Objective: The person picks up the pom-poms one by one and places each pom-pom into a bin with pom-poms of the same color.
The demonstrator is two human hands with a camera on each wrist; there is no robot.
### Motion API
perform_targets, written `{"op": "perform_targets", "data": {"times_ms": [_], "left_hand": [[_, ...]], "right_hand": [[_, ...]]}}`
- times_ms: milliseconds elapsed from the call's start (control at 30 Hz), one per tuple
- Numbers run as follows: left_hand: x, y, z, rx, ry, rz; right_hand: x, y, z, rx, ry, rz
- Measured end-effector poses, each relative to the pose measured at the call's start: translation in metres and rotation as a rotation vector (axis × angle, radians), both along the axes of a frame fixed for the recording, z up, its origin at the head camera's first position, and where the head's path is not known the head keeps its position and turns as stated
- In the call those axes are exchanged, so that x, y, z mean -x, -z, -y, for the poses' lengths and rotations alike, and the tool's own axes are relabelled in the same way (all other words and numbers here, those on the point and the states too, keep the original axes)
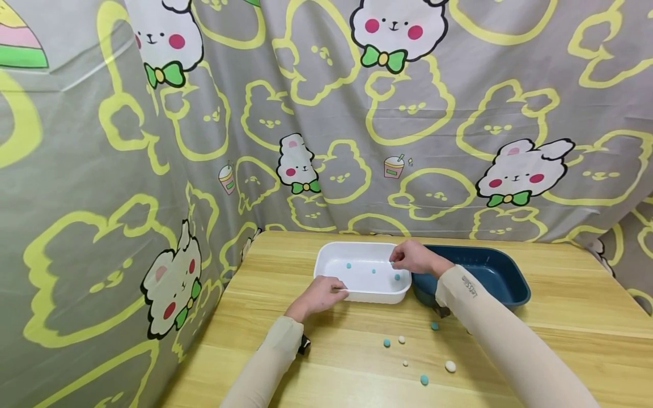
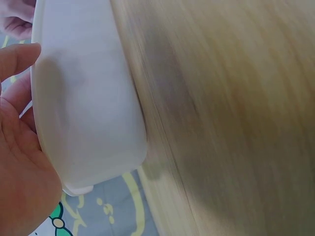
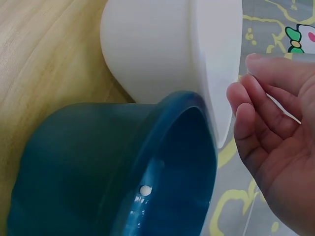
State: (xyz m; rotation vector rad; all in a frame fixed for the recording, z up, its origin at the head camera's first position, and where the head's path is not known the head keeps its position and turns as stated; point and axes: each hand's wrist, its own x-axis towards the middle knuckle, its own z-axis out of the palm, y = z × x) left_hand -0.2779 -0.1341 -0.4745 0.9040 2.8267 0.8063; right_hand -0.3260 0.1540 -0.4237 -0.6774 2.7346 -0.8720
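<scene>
Your left hand (image 1: 320,294) gripped the near rim of the white tub (image 1: 377,296), at its seven o'clock. At its two o'clock, your right hand (image 1: 417,258) had its fingertips close together; whether they pinched something, I could not tell. Three blue balls (image 1: 349,266) lay inside. The dark-blue tub (image 1: 497,275) stood at three o'clock, loose balls (image 1: 424,379) at five.

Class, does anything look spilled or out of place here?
Loose blue balls and white balls lie on the table outside the white tub and blue tub; others sit inside, so these seem stray.
</scene>
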Motion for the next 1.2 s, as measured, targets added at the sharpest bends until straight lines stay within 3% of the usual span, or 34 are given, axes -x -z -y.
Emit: {"op": "perform_targets", "data": {"times_ms": [467, 1200], "left_hand": [[0.001, 0.001, -0.001, 0.005, -0.020, 0.023], [0.000, 0.000, -0.001, 0.002, -0.008, 0.004]], "right_hand": [[0.012, 0.012, -0.004, -0.021, -0.002, -0.006], [0.026, 0.013, -0.001, -0.057, 0.082, 0.008]]}}
